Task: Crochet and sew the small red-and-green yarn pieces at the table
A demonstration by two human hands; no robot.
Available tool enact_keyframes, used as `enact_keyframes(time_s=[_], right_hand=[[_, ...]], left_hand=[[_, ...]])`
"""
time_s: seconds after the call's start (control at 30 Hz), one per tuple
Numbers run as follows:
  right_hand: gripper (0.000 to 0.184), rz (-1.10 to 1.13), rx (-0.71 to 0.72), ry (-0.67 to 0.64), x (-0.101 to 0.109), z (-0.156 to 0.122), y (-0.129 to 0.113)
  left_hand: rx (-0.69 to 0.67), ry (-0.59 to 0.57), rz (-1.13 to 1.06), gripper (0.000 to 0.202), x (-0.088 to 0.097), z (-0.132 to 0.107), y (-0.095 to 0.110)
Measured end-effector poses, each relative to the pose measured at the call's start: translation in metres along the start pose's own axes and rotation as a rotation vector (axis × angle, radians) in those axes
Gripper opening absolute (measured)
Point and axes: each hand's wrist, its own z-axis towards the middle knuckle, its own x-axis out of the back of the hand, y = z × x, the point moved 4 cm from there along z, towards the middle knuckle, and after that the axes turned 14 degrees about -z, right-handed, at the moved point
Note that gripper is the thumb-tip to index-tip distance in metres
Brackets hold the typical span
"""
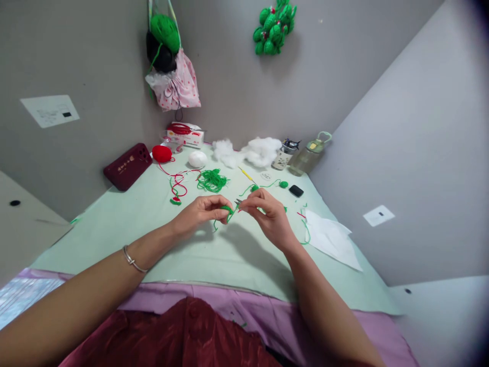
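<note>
From where I stand, the left hand [201, 214] has a small green knitted piece [228, 209] pinched between thumb and fingers, near the middle of the frame above the pale counter [229, 267]. The right hand [270, 216] grips a pointed metal tool [238, 202], its tips just beside that piece; scissors or tweezers, I cannot tell. A loose green tail [215, 227] dangles below the left fingers, so I'd judge this piece is shaped but not yet tidied.

Around the hands lies work at other stages. Left of centre, a little red and green piece [175, 201] trails its yarn. Right of centre, one green ball [283, 184] also has a strand attached, so it too looks unfinished to me. Cut yarn scraps [301, 214] at the right suggest some trimming is done.

In the upper part of the frame a cluster of green pieces [274, 30] hangs on the wall, red bits among them; those look the furthest along. Plenty of material remains: a heap of green yarn [213, 181], a red yarn ball [162, 154] and fluffy white stuffing [262, 152], with a yellow hook [247, 174] lying idle.
</note>
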Motion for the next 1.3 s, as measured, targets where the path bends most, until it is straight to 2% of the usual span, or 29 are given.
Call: enact_keyframes(time_s=[0.17,0.37,0.43,0.53,0.63,0.8,0.87,0.93,1.03,1.1,1.17,1.3], right_hand=[[0.015,0.086,-0.016,-0.044,-0.007,-0.001,-0.003],[0.005,0.169,-0.108,0.027,-0.01,-0.001,0.0],[0.007,0.179,-0.099,0.021,-0.013,-0.002,-0.004],[0.015,0.085,-0.004,0.017,-0.017,-0.004,-0.013],[0.016,-0.073,0.088,0.032,-0.02,-0.005,-0.018],[0.021,-0.201,0.129,0.046,-0.02,-0.007,-0.023],[0.017,-0.118,0.118,0.113,-0.016,-0.008,-0.029],[0.014,0.099,0.043,0.124,-0.014,-0.007,-0.031],[0.015,0.529,-0.163,-0.053,-0.019,-0.005,-0.027],[0.016,0.718,-0.252,-0.126,-0.016,-0.004,-0.023],[0.016,0.813,-0.274,-0.041,0.001,-0.001,-0.018],[0.018,0.88,-0.27,0.399,0.055,0.001,0.004]], left_hand=[[0.032,-0.018,0.016,0.019,0.0,0.0,-0.003],[0.034,0.033,-0.015,0.019,0.0,0.001,-0.005],[0.034,0.03,-0.021,0.018,0.0,0.002,-0.006],[0.031,0.029,-0.029,0.017,0.002,0.003,-0.008],[0.035,0.057,-0.03,0.016,0.004,0.003,-0.01],[0.07,0.089,0.025,0.017,0.001,0.003,-0.013],[0.067,0.092,0.036,0.017,-0.001,0.003,-0.012],[0.074,0.094,0.035,0.019,-0.003,0.003,-0.012],[0.095,0.077,0.063,0.019,-0.003,0.002,-0.011],[0.101,0.076,0.101,0.016,-0.001,0.002,-0.013],[0.104,0.094,0.122,0.015,0.003,0.002,-0.016],[0.123,0.077,0.108,0.017,0.007,0.004,-0.021]])
